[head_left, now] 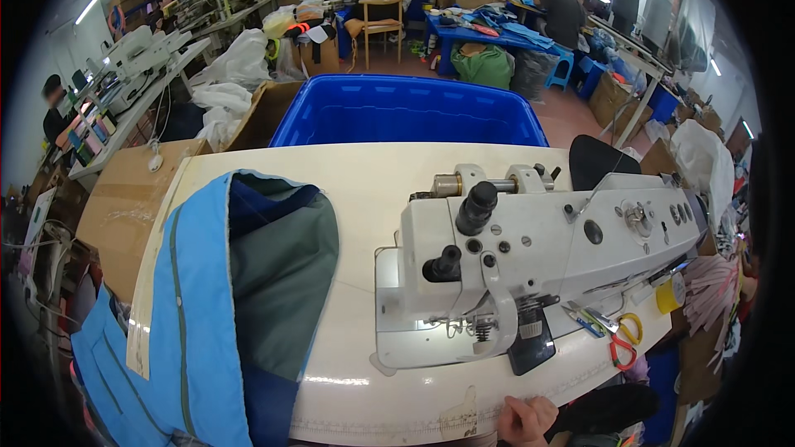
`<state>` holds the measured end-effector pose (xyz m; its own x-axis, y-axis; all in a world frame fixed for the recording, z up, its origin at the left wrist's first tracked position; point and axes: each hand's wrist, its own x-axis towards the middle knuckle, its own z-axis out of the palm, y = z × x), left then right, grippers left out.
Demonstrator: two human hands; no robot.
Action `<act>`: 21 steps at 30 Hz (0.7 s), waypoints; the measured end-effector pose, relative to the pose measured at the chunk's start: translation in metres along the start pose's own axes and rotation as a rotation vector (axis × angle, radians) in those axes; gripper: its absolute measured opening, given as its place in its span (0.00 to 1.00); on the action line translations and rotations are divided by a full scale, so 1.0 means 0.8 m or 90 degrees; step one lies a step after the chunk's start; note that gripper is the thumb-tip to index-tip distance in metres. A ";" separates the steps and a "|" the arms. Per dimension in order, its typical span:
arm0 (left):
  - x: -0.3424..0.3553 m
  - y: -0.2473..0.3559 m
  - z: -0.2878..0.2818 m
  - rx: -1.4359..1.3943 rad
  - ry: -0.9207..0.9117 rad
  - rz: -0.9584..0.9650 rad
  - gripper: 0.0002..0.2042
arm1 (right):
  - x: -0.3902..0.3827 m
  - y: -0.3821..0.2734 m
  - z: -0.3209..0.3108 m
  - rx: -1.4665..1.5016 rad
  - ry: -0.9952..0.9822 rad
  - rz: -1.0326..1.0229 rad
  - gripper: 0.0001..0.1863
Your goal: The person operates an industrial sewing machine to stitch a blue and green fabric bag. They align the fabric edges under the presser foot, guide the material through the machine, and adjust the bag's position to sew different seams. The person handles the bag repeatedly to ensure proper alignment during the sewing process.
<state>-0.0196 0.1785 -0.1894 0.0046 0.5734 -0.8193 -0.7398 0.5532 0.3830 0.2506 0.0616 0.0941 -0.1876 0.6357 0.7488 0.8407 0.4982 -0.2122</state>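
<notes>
At the front edge of the white sewing table [364,414], my right hand [527,420] is closed, its fingers curled. Its palm side is hidden, so anything inside it cannot be seen. My left hand is out of view. A white industrial sewing machine [538,240] stands on the table beyond my hand. Against the machine's base lies a dark phone-like slab [532,343]. To the left, a light-blue garment [203,298] with a grey and navy lining is draped over the table's left edge, with no hand on it.
Red-and-yellow-handled scissors [625,341] and small tools lie right of the machine, near a yellow tape roll [671,292]. A blue plastic bin [414,120] stands behind the table. A cardboard box [124,207] is at the left. Other people sit or stand farther off.
</notes>
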 end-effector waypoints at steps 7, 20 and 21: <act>0.000 0.002 0.000 0.001 0.003 0.006 0.12 | 0.003 0.001 0.000 -0.007 -0.004 -0.010 0.07; 0.001 0.001 0.004 0.007 0.005 0.016 0.12 | -0.003 0.003 -0.002 0.006 -0.027 -0.011 0.09; 0.002 0.001 0.005 0.008 0.005 0.016 0.12 | -0.003 0.002 -0.003 0.005 -0.029 -0.010 0.09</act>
<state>-0.0180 0.1820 -0.1884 -0.0186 0.5823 -0.8128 -0.7310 0.5467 0.4084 0.2539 0.0597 0.0938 -0.2240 0.6531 0.7233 0.8337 0.5128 -0.2049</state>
